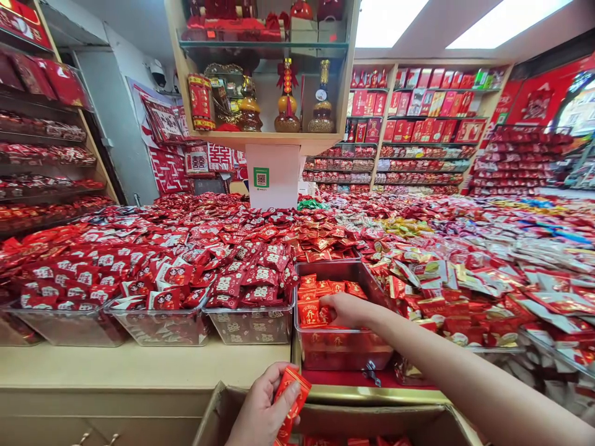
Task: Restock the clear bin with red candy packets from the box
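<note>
My left hand is closed around red packets with gold print, held above an open cardboard box. More red packets show inside the box. My right hand reaches into a clear plastic bin on the counter. Its fingers are curled against a red packet of the same kind; the fingertips are partly hidden. Similar red packets stand in rows at the bin's left and back, and the bin's right part shows its bare inside wall.
Clear bins heaped with wrapped sweets, such as dark red packets, flank this bin on both sides. A small metal clip-like object lies before it. A shelf cabinet with bottles hangs above, over a white panel with a QR code.
</note>
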A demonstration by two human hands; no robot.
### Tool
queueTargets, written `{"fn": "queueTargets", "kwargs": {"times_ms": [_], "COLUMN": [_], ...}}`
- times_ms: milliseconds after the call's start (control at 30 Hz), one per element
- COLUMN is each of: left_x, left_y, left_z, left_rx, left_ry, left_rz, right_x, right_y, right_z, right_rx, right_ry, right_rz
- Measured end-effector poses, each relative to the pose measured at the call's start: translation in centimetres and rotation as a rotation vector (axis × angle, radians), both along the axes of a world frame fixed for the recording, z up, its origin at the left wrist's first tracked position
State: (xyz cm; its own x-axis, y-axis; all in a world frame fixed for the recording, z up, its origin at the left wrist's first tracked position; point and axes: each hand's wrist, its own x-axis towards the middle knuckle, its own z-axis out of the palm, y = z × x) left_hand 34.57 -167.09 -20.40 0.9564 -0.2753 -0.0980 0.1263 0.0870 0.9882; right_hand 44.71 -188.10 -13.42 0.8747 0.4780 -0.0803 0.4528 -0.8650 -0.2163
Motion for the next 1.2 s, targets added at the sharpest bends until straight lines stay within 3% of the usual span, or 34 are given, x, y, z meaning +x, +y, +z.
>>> {"fn": "queueTargets", "kwargs": {"times_ms": [200,633,900,1200], "left_x": [0.35,0.22,0.36,0.04], "left_y": [0.47,0.53,0.44,-0.15], "left_z": [-0.23,0.03,-0.09,-0.07], "left_rx": [0.011,0.025,0.019,0.031], "left_ry": [0.011,-0.001,0.012,0.017], "left_rz": [-0.108,-0.124,-0.102,0.008], "right_x": [0.21,0.16,-0.29,0.43], "right_y": [-0.28,-0.38,-0.23,-0.95], "right_z": [-0.3,-0.14,0.53,-0.33], "right_rx": [0.055,-0.019,0.077,0.133], "right_ry": [0.048,0.025,0.097,-0.134], "right_rz": [0.03,0.024,-0.033,-0.231]}}
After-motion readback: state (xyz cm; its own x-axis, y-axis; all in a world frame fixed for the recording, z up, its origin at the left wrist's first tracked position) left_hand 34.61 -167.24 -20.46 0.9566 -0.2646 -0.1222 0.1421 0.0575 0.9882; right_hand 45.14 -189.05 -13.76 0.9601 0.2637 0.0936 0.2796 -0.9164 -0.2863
